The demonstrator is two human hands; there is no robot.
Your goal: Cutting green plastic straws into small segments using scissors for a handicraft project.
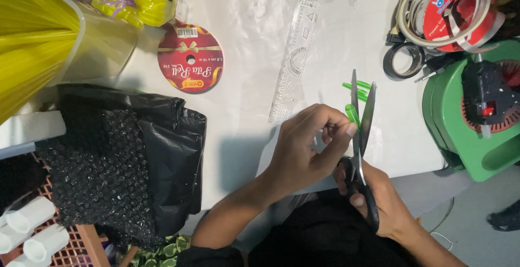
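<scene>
Fingers (346, 129) of the left hand (306, 150) pinch a short green strip (352, 114), holding it upright between the parted blades of black-handled scissors (362, 137) near the white table's (249, 61) front edge. The right hand (379, 199) is clenched through the scissor handles, blades pointing away toward the far edge. The strip's long axis runs nearly parallel to the blades; the left hand is the nearer. Cut green pieces (357, 89) lie just beyond, beside a clear ruler (295, 55).
</scene>
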